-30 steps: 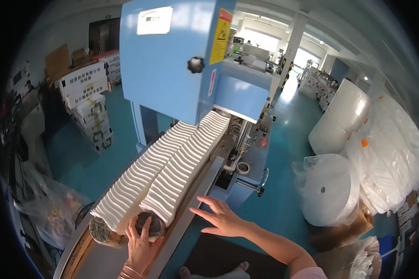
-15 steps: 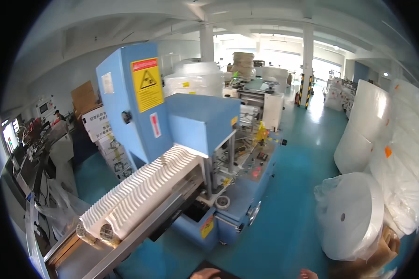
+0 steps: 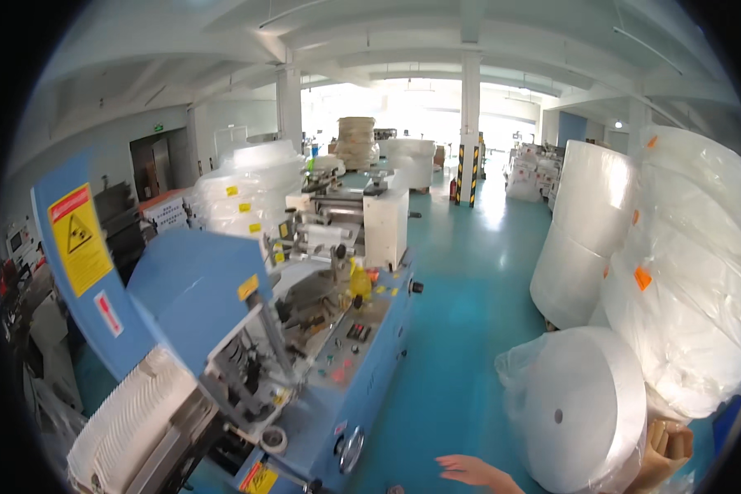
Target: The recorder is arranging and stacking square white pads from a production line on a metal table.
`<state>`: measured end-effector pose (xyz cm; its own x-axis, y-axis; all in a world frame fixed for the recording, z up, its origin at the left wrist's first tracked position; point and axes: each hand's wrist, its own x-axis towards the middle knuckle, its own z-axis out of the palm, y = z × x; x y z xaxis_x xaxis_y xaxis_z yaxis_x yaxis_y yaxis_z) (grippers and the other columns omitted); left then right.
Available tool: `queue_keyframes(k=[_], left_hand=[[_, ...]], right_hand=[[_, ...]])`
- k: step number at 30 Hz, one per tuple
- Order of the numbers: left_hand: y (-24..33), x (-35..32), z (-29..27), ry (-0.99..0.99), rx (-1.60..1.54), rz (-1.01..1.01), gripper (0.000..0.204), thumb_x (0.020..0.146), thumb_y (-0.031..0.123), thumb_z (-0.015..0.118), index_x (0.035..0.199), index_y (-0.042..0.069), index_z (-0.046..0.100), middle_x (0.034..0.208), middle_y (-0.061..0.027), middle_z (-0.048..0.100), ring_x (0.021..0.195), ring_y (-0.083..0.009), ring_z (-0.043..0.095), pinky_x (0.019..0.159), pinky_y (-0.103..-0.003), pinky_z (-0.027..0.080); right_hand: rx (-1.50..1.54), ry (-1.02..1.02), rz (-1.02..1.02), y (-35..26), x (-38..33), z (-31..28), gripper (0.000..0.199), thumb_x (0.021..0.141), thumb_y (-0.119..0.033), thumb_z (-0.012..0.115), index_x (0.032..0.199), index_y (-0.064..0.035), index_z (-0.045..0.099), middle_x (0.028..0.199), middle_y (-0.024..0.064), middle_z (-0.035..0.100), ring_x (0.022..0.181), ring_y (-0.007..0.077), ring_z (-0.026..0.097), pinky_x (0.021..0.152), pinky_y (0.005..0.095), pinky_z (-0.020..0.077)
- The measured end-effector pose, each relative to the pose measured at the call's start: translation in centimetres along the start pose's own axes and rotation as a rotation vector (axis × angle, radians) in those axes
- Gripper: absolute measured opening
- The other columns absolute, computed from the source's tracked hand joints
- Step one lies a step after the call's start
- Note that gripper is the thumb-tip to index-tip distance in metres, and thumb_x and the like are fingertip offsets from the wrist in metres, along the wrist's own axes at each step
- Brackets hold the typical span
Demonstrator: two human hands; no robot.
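My right hand reaches in at the lower edge, fingers stretched out and holding nothing. It is over the blue-green floor, between a blue machine on the left and a large white roll in clear film on the right. My left hand is out of view. On the machine's near side, a long row of white, ridged, stacked pieces lies on a sloping tray. A control panel with small buttons and a metal handwheel sit on the machine's right side.
Tall film-wrapped white rolls line the right side, with crumpled brown paper by the lower roll. Ahead stand a striped pillar and more wrapped stacks. A blue-green floor aisle runs between machine and rolls.
The view has swung right and moved forward along the machine, so machine and rolls sit further left. My right hand has come further in; the other hand at the lower edge has left view.
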<state>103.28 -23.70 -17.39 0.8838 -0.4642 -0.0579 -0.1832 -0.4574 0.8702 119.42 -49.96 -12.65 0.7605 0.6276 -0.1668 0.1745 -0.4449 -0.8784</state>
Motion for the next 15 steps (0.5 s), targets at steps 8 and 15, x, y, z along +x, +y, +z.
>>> queue_keyframes(k=[8,15], left_hand=[[2.6,21.5,-10.2,-0.147,0.017,-0.052,0.042,0.084,0.033,0.056,0.113,0.004,0.057,0.109,-0.0195,0.057,0.103,-0.0349,0.053,0.089,-0.042,0.042],[-3.2,36.7,-10.8,-0.218,-0.032,-0.260,0.044,0.084,0.036,0.055,0.119,0.009,0.054,0.116,-0.0182,0.054,0.109,-0.0342,0.050,0.094,-0.041,0.038]], right_hand=[[-0.227,0.471,0.586,22.3,-1.7,-17.0,0.048,0.083,-0.033,0.059,0.121,-0.0049,0.053,0.123,0.0152,0.053,0.113,0.0305,0.051,0.094,0.0382,0.0414],[-0.144,0.426,0.755,39.8,-0.8,-22.2,0.052,0.080,-0.038,0.060,0.119,-0.0030,0.054,0.123,0.0192,0.052,0.115,0.0335,0.048,0.097,0.0407,0.0386]])
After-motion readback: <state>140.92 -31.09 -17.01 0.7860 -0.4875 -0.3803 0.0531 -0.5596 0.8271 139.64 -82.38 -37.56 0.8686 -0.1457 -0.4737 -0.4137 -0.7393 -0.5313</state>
